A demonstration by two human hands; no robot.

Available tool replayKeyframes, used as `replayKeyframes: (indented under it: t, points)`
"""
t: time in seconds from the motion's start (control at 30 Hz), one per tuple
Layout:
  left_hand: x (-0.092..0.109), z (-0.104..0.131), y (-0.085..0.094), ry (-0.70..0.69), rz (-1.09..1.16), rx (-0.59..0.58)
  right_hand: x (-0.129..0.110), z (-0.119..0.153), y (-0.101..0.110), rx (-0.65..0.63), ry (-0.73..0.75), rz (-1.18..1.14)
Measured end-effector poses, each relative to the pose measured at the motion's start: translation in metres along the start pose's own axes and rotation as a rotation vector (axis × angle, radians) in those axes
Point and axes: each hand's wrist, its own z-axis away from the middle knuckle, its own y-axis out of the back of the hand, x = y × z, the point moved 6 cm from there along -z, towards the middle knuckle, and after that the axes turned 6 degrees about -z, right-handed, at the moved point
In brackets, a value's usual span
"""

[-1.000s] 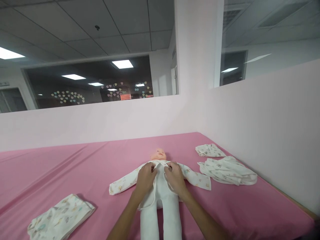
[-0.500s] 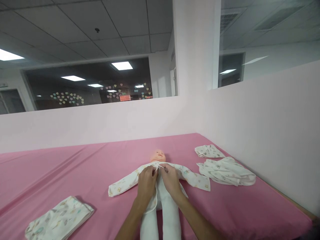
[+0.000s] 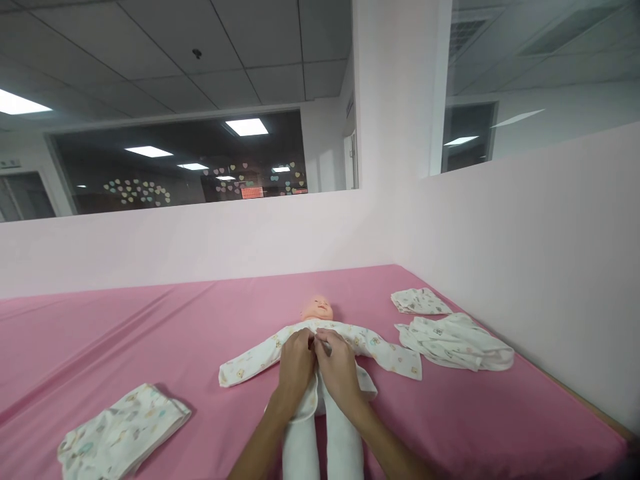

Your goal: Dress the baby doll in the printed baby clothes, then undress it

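A baby doll [image 3: 319,309] lies on its back, its head away from me. It wears a white patterned top [image 3: 255,362] with long sleeves spread to both sides, and white leg coverings [image 3: 345,443]. Over the doll's chest my left hand [image 3: 297,360] is closed, its fingertips pinched at the front of the top. Right beside it, my right hand [image 3: 338,363] also pinches there, thumb and forefinger together. In the earlier view thin white ties show between the fingers; now the fingers mostly hide them.
A folded patterned cloth [image 3: 123,433] lies at the near left. On the right are a small folded cloth [image 3: 420,301] and a loosely bundled white garment [image 3: 457,342]. The pink sheet [image 3: 200,347] meets low walls behind and at right.
My two hands have come closer together over the doll's chest, the right one shifting slightly left. The whole view has shifted a little.
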Motion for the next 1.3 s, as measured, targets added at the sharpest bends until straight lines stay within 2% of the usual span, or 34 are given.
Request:
replayKeyframes:
  t: [0.13, 0.23, 0.3, 0.37, 0.57, 0.7, 0.83, 0.93, 1.13, 1.23, 1.3]
  points:
    - [-0.006, -0.004, 0.001, 0.066, 0.319, -0.131, 0.003, 0.004, -0.002, -0.091, 0.009, -0.048]
    - [-0.011, -0.005, -0.003, 0.105, 0.57, -0.299, 0.005, 0.003, -0.002, -0.123, 0.009, -0.08]
    - [-0.017, -0.003, -0.008, 0.173, 0.679, -0.391, 0.006, 0.002, -0.002, -0.148, 0.004, -0.106]
    - [-0.022, -0.002, -0.01, 0.22, 0.739, -0.419, 0.007, 0.002, -0.002, -0.161, -0.017, -0.142]
    - [-0.019, -0.005, -0.007, 0.19, 0.667, -0.31, 0.017, 0.007, 0.002, -0.19, -0.137, -0.284]
    - [-0.017, -0.006, -0.009, 0.214, 0.684, -0.273, 0.022, 0.008, 0.003, -0.186, -0.149, -0.266]
    - [-0.02, -0.005, -0.014, 0.252, 0.778, -0.277, 0.022, 0.006, 0.001, -0.163, -0.119, -0.16]
    - [-0.021, -0.004, -0.015, 0.242, 0.801, -0.299, 0.022, 0.003, 0.0, -0.147, -0.141, -0.165]
    - [-0.014, -0.005, -0.008, 0.204, 0.686, -0.289, 0.028, 0.0, 0.003, -0.126, -0.272, -0.305]
    - [-0.007, -0.005, -0.002, 0.18, 0.627, -0.239, 0.028, 0.002, 0.008, -0.147, -0.258, -0.316]
    - [-0.005, -0.001, 0.002, 0.154, 0.539, -0.208, 0.028, 0.006, 0.014, -0.135, -0.228, -0.237]
